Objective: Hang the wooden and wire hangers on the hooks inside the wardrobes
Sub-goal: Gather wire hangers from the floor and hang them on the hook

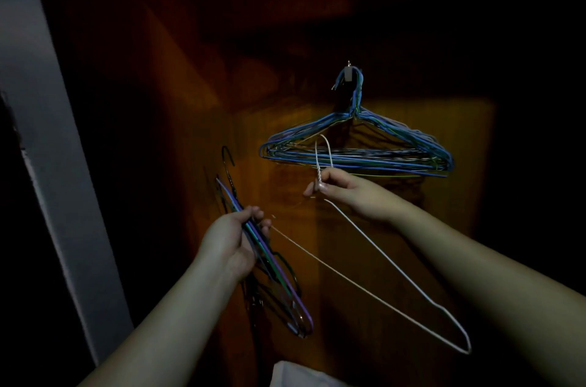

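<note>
Two bare hands work in front of a dim wooden wardrobe panel [396, 228]. The right hand [347, 191] holds a white wire hanger [374, 248], its fingers [323, 187] pinching the twisted neck just below the hook; the hook loop stands up in front of the lower bars of the hung set, and the white triangle trails down to the lower right, tilted. The left hand [233, 239] grips a bundle of coloured wire hangers [269, 259], fingers curled round the bars, with the bundle edge-on and its dark hooks pointing up to the left. On the panel, a wall hook [348, 74] carries a bunch of blue wire hangers [358, 148] hanging flat against the wood. A pale grey door frame [47, 133] runs down the left side. Something white [301, 375] shows at the bottom edge; what it is cannot be told.
</note>
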{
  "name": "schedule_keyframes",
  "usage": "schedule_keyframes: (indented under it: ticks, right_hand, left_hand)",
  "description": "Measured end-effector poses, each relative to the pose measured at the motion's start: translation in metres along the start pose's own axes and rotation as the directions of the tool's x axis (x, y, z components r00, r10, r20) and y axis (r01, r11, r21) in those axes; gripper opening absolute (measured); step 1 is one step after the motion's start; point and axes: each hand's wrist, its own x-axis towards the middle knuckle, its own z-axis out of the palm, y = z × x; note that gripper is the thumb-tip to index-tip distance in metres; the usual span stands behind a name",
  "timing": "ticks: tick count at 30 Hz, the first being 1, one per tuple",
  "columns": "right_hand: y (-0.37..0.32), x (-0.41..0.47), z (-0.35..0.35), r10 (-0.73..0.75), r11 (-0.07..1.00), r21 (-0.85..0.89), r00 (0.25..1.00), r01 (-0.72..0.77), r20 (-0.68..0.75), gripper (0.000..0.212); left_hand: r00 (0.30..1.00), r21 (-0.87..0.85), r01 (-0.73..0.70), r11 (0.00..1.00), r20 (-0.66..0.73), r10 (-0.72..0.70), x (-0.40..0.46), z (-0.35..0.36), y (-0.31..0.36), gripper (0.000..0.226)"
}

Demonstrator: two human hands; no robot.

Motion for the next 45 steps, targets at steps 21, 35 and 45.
schedule_keyframes:
  ticks: [21,35,45]
  right_hand:
    - [0.020,-0.029,-0.070,0.152,0.791,-0.477,0.877,-0.384,-0.455,0.012]
    - [-0.020,0.031,-0.129,-0.005,0.798,-0.413,0.682,-0.438,-0.731,0.025]
    - [-0.029,0.073,-0.142,0.003,0.834,-0.372,0.677,-0.408,-0.736,0.021]
  left_hand:
    - [0.999,0.029,-0.033,0.999,0.011,0.033,0.022,0.005,0.020,0.024]
    - [0.993,0.045,-0.092,0.995,0.082,0.088,0.017,0.050,0.022,0.025]
    - [0.994,0.057,-0.083,0.995,0.079,0.078,0.015,0.057,0.017,0.022]
